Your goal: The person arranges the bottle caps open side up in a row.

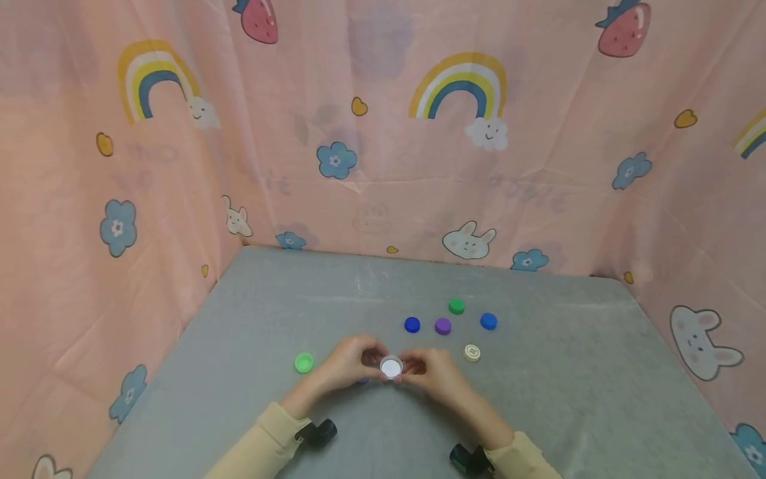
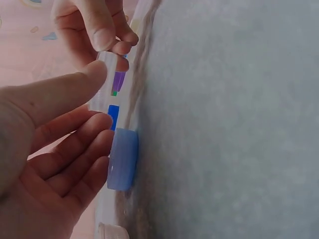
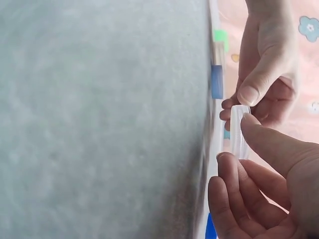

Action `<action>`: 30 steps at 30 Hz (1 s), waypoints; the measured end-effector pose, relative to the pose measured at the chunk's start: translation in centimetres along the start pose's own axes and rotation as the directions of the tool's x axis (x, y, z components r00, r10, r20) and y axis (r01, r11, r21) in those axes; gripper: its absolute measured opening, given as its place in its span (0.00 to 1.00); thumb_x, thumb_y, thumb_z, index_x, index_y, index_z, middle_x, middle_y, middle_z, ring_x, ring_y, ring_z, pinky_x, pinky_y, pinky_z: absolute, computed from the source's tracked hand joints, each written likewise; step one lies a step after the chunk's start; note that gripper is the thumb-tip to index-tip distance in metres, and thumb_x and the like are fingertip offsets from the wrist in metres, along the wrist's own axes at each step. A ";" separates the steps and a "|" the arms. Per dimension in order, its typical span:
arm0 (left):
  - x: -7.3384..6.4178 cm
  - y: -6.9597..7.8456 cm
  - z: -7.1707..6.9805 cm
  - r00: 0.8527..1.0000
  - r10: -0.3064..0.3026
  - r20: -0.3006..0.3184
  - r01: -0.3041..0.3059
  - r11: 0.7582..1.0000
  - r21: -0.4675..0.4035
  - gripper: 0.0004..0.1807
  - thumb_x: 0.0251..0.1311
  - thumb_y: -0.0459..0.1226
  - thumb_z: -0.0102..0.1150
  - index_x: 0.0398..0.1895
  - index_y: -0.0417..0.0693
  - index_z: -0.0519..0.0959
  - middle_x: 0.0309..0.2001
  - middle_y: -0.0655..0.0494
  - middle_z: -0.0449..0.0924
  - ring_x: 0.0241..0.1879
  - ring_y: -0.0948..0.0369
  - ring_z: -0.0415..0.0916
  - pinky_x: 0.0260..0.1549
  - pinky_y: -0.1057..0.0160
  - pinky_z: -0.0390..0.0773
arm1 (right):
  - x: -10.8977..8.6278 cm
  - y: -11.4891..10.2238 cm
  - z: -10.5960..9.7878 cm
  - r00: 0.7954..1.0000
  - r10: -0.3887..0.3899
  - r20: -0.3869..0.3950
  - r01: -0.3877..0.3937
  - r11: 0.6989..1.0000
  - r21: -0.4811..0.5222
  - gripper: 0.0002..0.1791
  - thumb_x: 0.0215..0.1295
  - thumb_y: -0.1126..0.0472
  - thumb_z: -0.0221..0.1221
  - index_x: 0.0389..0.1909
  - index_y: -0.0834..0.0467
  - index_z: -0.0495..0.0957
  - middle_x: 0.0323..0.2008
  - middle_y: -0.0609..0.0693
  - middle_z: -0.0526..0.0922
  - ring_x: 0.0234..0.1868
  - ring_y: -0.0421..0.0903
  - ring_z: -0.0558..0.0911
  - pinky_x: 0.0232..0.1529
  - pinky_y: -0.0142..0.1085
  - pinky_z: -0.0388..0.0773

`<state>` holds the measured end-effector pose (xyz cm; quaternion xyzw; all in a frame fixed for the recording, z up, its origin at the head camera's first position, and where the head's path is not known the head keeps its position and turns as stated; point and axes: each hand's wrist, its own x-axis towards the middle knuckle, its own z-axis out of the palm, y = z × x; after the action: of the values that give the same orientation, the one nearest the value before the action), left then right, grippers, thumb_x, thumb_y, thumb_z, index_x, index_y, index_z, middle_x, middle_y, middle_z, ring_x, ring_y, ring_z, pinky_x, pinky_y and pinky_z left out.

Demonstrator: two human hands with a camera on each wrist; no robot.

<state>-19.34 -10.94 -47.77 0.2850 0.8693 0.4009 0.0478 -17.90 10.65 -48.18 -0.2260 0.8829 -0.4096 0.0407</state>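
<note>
A white translucent bottle cap [image 1: 391, 367] is held up between two hands over the table, its hollow side facing the head camera. My left hand [image 1: 350, 362] pinches its left edge, thumb against the rim. On the opposite edge, my right hand [image 1: 435, 374] pinches with thumb and fingers. In the right wrist view the cap [image 3: 239, 132] appears edge-on, with a ridged side. A blue bottle cap [image 2: 123, 159] stands on the table close to the left fingers; in the head view that hand mostly hides it.
Left of the hands lies a light green cap [image 1: 304, 362]. Beyond them are a dark blue cap [image 1: 412, 324], a purple cap [image 1: 443, 326], a green cap [image 1: 457, 306], another blue cap [image 1: 489, 321] and a cream cap [image 1: 472, 352]. A pink patterned curtain [image 1: 383, 199] surrounds the grey table [image 1: 574, 372].
</note>
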 end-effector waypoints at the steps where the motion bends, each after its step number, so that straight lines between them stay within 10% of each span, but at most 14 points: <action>1: 0.0 0.0 0.0 1.000 -0.002 0.008 0.002 1.000 0.005 0.17 0.42 0.40 0.75 0.37 0.46 0.82 0.33 0.57 0.82 0.33 0.68 0.76 0.36 0.71 0.75 | 0.0 0.0 0.0 1.000 -0.001 0.006 0.001 1.000 -0.003 0.17 0.50 0.54 0.71 0.39 0.59 0.84 0.28 0.46 0.85 0.28 0.35 0.82 0.30 0.26 0.77; 30: -0.7 -1.0 -0.2 0.993 0.053 0.104 -0.062 0.994 0.086 0.17 0.43 0.40 0.75 0.39 0.50 0.84 0.35 0.62 0.78 0.37 0.68 0.75 0.39 0.70 0.76 | -0.2 -0.8 0.3 0.994 0.009 0.106 -0.005 0.999 -0.032 0.13 0.48 0.58 0.72 0.33 0.58 0.82 0.25 0.44 0.81 0.25 0.34 0.76 0.27 0.26 0.74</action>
<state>-19.30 -11.92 -48.48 0.3318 0.8743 0.3478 0.0674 -17.34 10.07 -47.83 -0.2451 0.8866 -0.3827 0.0855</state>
